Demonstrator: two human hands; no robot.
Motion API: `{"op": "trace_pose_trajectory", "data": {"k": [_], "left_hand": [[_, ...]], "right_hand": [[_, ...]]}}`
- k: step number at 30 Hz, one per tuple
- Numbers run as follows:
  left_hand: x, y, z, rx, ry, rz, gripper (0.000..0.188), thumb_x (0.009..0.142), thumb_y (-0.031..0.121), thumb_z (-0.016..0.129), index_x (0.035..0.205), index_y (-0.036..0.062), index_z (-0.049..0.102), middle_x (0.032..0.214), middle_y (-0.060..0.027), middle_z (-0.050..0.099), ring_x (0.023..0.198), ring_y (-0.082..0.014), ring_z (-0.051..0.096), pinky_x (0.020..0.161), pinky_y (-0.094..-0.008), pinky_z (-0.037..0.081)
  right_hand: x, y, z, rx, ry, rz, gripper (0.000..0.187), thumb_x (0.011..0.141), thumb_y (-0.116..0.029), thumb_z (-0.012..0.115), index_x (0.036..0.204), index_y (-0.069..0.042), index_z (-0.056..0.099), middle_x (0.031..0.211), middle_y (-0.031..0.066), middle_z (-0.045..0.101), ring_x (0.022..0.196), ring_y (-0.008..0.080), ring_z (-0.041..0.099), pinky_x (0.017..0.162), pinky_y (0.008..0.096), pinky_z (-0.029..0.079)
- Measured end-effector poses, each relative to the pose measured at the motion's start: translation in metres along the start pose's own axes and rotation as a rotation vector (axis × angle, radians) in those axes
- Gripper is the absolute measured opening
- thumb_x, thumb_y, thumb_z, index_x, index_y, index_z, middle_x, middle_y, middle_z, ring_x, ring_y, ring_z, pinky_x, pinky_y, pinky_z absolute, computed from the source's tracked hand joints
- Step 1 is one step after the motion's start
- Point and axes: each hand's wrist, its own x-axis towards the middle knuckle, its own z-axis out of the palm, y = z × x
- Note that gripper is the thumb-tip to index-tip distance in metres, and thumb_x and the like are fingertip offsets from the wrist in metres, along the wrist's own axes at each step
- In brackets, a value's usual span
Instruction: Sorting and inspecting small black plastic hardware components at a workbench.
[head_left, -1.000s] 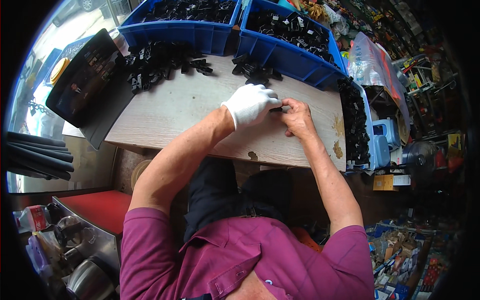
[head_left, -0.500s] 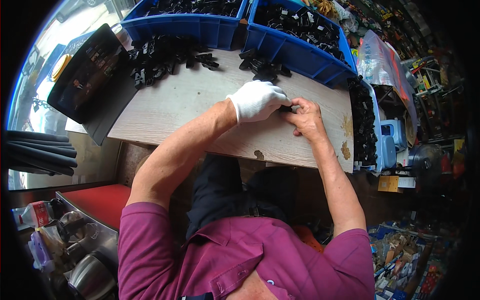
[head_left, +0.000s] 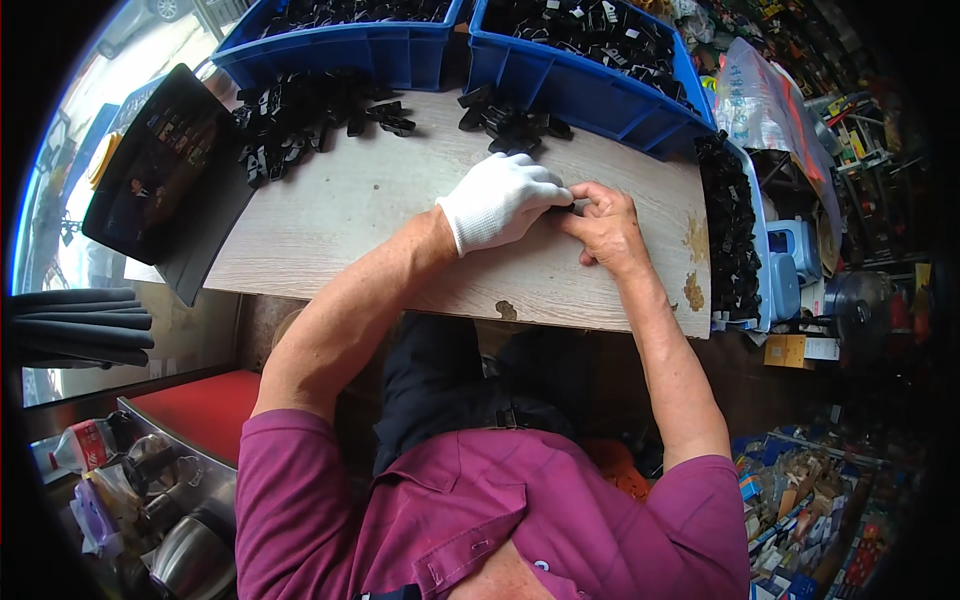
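Observation:
My left hand (head_left: 500, 203), in a white knitted glove, is closed with its fingertips meeting those of my bare right hand (head_left: 606, 232) above the table. Pinched between the two hands is a small black part (head_left: 566, 208), mostly hidden by the fingers. Just beyond the glove lies a small heap of black clip-like parts (head_left: 508, 122). A larger heap of similar black parts (head_left: 300, 115) spreads across the far left of the table (head_left: 350, 215).
Two blue bins, left (head_left: 340, 55) and right (head_left: 570, 95), hold many black parts at the far edge. A tablet (head_left: 160, 175) in a dark case stands at left. A tray of black parts (head_left: 730, 240) sits beside the table's right edge.
The view has shifted slightly, so the table and bins appear a little further left. Both hands stay together on the small black part, with only slight finger movement.

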Motion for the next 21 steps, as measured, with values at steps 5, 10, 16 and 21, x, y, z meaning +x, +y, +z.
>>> {"op": "trace_pose_trajectory", "data": {"k": [5, 10, 16, 21], "left_hand": [[-0.005, 0.012, -0.006, 0.121, -0.011, 0.045, 0.029, 0.088, 0.008, 0.070, 0.117, 0.0113, 0.074, 0.112, -0.0055, 0.073, 0.101, -0.0278, 0.068, 0.086, -0.0402, 0.052], [-0.009, 0.016, -0.005, 0.207, -0.008, 0.040, 0.038, 0.083, 0.009, 0.071, 0.120, 0.0112, 0.072, 0.114, -0.0060, 0.072, 0.109, -0.0283, 0.065, 0.090, -0.0410, 0.051], [-0.013, 0.024, -0.015, 0.242, 0.051, -0.140, 0.040, 0.081, 0.006, 0.069, 0.120, 0.0111, 0.069, 0.117, -0.0087, 0.069, 0.110, -0.0320, 0.064, 0.089, -0.0427, 0.052], [-0.035, -0.022, -0.068, 0.679, 0.363, -0.247, 0.033, 0.074, -0.001, 0.063, 0.106, 0.0049, 0.066, 0.108, -0.0131, 0.067, 0.102, -0.0365, 0.063, 0.082, -0.0452, 0.053]], "right_hand": [[-0.001, 0.001, -0.001, 0.007, 0.000, 0.015, 0.028, 0.081, -0.006, 0.073, 0.109, -0.004, 0.072, 0.055, -0.0063, 0.047, 0.046, 0.0045, 0.044, 0.038, 0.0247, 0.046], [-0.002, -0.001, -0.002, -0.011, -0.004, 0.024, 0.028, 0.081, -0.005, 0.072, 0.109, -0.005, 0.073, 0.056, -0.0074, 0.046, 0.046, 0.0041, 0.043, 0.038, 0.0247, 0.047], [-0.003, 0.002, 0.000, 0.025, 0.013, 0.003, 0.025, 0.085, -0.008, 0.076, 0.107, 0.001, 0.068, 0.056, -0.0083, 0.043, 0.043, 0.0030, 0.040, 0.036, 0.0232, 0.041], [-0.003, 0.007, 0.001, 0.036, 0.050, -0.059, 0.035, 0.083, -0.017, 0.082, 0.108, 0.002, 0.067, 0.058, -0.0040, 0.051, 0.046, 0.0065, 0.047, 0.036, 0.0254, 0.046]]}}
